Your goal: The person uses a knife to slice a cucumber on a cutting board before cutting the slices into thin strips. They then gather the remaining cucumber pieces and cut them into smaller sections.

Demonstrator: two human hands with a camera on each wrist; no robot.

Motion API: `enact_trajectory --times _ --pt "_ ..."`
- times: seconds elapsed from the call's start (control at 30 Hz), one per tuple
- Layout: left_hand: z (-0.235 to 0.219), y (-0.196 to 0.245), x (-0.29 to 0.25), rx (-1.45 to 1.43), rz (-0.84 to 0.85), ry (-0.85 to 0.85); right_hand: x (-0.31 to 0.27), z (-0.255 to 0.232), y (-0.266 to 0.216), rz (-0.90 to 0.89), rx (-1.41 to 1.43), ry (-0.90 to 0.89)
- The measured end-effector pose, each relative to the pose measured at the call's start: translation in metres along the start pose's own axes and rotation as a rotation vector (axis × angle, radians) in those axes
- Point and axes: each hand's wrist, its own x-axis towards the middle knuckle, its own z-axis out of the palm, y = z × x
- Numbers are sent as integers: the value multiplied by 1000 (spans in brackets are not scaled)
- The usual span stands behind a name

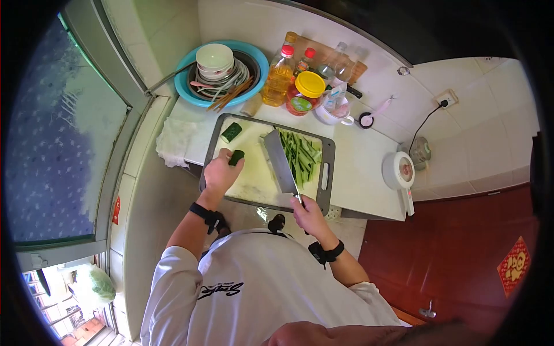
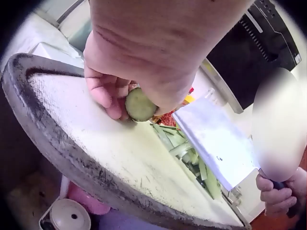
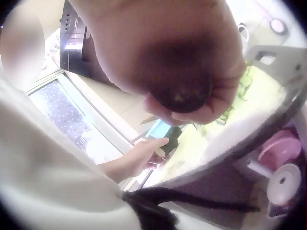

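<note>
The left hand (image 1: 221,174) pinches a short dark green cucumber piece (image 1: 236,157) over the left part of the cutting board (image 1: 248,183); its round pale cut end (image 2: 140,105) faces the left wrist view. A second cucumber piece (image 1: 231,132) lies near the board's upper left corner. The right hand (image 1: 310,215) grips the handle of a broad cleaver (image 1: 279,161), its blade beside a pile of cut green strips (image 1: 301,155) on the board's right side. In the right wrist view the right hand (image 3: 177,62) is curled round the dark handle end.
Behind the board stand a blue basin (image 1: 181,86) with stacked bowls, an oil bottle (image 1: 277,78), a yellow-lidded jar (image 1: 310,85) and a white cup (image 1: 333,115). A white cloth (image 1: 173,141) hangs at the counter's left edge. A small white pan (image 1: 398,170) sits far right.
</note>
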Motion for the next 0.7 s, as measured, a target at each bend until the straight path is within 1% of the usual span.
enact_trajectory --times 0.03,0.1,0.13,0.2,0.23,0.27,0.33,0.4,0.47,0.5,0.57,0.6,0.67,0.7 --pt "4 -1 0 -1 2 -1 0 1 1 -9 -3 17" --pt "9 -3 -1 59 120 102 2 2 1 -24 -7 27" --pt "6 -7 0 60 122 104 2 2 2 -21 -12 33" --pt "-9 -21 -1 162 275 335 -2 0 5 -7 -15 44" --pt "-9 -39 7 185 390 417 -1 -1 5 -39 -29 49" --pt "-13 -40 8 187 390 418 -1 0 6 -72 -42 52" --pt "-22 -42 7 264 399 328 -1 1 8 -57 -38 51" --pt "-26 -29 15 255 421 331 0 1 7 -47 -36 57" --pt "-25 -12 35 200 496 441 -3 1 5 -60 -20 59" --pt "-22 -5 44 197 494 436 -5 0 7 -54 -21 60" --pt "-19 9 65 416 305 209 -4 -4 7 -11 -74 62" --pt "-15 11 72 410 312 218 -5 -5 7 -20 -78 69" --pt "-9 15 86 440 368 154 -6 -6 10 -3 -86 70" --pt "-13 26 78 439 370 151 -8 -7 11 -9 -69 72"
